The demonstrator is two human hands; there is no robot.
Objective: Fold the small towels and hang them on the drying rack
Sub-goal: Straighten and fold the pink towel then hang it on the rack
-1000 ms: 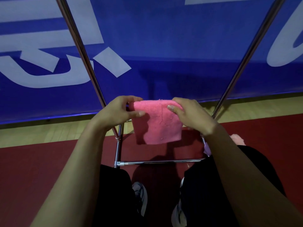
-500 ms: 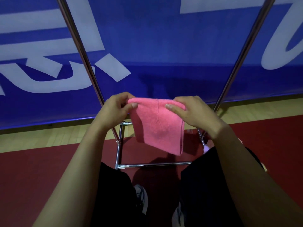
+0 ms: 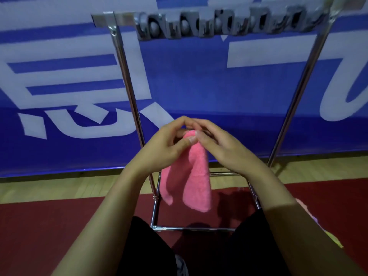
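Note:
A small pink towel (image 3: 194, 176) hangs doubled over, its two halves dangling side by side in front of me. My left hand (image 3: 169, 144) and my right hand (image 3: 217, 144) meet at its top fold and both pinch it there. The metal drying rack (image 3: 127, 80) stands just beyond my hands; its notched top bar (image 3: 229, 24) runs across the upper part of the view, well above the towel. The rack's floor frame (image 3: 191, 229) lies below the towel.
A blue banner (image 3: 219, 92) with white lettering stands behind the rack. Below it lie a strip of wooden floor (image 3: 59, 188) and a dark red mat (image 3: 49, 232). More pale towels (image 3: 316, 224) show at my right side, partly hidden by my arm.
My hands came together, bringing the towel's two top corners into one point so it folded in half lengthwise. The view tilted up and the rack's top bar came into sight.

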